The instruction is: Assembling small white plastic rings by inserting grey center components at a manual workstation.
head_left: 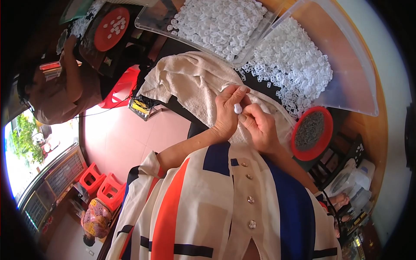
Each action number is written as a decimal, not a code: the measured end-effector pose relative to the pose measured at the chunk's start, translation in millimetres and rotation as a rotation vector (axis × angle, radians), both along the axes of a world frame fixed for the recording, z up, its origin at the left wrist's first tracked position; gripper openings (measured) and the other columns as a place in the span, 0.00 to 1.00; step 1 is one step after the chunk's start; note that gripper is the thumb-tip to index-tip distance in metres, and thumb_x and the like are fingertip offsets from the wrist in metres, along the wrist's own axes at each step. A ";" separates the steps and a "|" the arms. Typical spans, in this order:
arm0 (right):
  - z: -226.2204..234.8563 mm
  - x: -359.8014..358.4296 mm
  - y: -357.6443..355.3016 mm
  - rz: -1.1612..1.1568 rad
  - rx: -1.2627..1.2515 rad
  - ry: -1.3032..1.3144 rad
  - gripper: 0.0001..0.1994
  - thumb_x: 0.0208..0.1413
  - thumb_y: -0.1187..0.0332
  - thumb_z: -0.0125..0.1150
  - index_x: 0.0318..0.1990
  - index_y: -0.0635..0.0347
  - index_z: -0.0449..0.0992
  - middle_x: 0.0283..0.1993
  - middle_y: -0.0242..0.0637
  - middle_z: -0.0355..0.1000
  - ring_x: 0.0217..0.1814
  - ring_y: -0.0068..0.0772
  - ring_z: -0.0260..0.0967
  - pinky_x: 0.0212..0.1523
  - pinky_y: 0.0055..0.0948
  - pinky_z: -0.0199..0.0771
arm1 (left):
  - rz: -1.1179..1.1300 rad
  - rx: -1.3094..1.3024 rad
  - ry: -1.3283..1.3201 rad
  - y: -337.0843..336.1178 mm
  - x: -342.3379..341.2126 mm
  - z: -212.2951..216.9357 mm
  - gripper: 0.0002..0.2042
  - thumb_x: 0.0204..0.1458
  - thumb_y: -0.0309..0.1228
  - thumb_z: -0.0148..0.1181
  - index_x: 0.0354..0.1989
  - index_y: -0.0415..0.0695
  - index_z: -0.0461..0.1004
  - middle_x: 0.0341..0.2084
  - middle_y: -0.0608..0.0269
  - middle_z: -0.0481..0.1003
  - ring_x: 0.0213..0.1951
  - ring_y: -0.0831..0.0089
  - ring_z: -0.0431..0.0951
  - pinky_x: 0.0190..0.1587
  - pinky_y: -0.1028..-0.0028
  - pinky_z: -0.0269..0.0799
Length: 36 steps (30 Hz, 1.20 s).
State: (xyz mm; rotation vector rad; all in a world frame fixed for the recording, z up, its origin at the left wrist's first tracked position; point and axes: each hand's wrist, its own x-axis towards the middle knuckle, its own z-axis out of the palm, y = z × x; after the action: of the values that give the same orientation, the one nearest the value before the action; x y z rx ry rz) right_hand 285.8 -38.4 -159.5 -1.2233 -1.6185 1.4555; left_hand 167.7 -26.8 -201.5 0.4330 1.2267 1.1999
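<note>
My left hand (229,107) is closed with thumb and fingers round a small white plastic piece (238,108), whose rounded end shows. Just to its right, my right hand (261,128) is pinched, thumb against forefinger, close to that piece. What lies between the right fingertips is too small or hidden to tell. Both hands are above a beige towel (186,82) spread over the dark table edge and my lap. A red bowl (297,149) of small grey pieces (309,131) stands to the right of my right hand.
Two clear plastic bins (151,27) at the far side hold heaps of small white plastic pieces (221,26), some spilled onto the dark table. At left a co-worker (65,93) sits by a red tray (100,37). Red stools (110,190) and another person (96,219) are at lower left.
</note>
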 end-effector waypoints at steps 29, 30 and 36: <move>-4.9 21.5 13.5 -0.104 0.674 -0.485 0.18 0.41 0.79 0.63 0.43 0.56 0.77 0.41 0.37 0.68 0.43 0.41 0.68 0.43 0.37 0.66 | -0.189 -0.162 -0.668 -1.3 -15.7 25.2 0.15 0.63 0.40 0.41 0.44 0.41 0.68 0.41 0.57 0.73 0.45 0.64 0.73 0.49 0.62 0.69; -3.7 21.9 13.5 -0.097 0.646 -0.467 0.17 0.41 0.76 0.64 0.42 0.53 0.77 0.40 0.36 0.68 0.43 0.40 0.68 0.43 0.38 0.64 | -0.232 -0.132 -0.680 -1.8 -16.1 24.9 0.16 0.64 0.39 0.40 0.47 0.40 0.67 0.44 0.57 0.72 0.48 0.62 0.72 0.51 0.61 0.67; 13.6 25.0 10.0 -0.057 0.671 -0.445 0.17 0.38 0.80 0.63 0.41 0.57 0.78 0.41 0.38 0.69 0.43 0.41 0.69 0.43 0.35 0.66 | -0.261 -0.161 -0.574 -1.8 -12.7 45.6 0.16 0.62 0.40 0.46 0.47 0.40 0.68 0.39 0.58 0.74 0.44 0.66 0.74 0.46 0.66 0.71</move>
State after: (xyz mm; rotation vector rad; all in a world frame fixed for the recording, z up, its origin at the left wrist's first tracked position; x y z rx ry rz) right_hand 310.8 -28.4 -145.9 -1.2078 -2.1013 0.5193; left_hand 155.1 -28.6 -155.9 0.1061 0.7354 0.9044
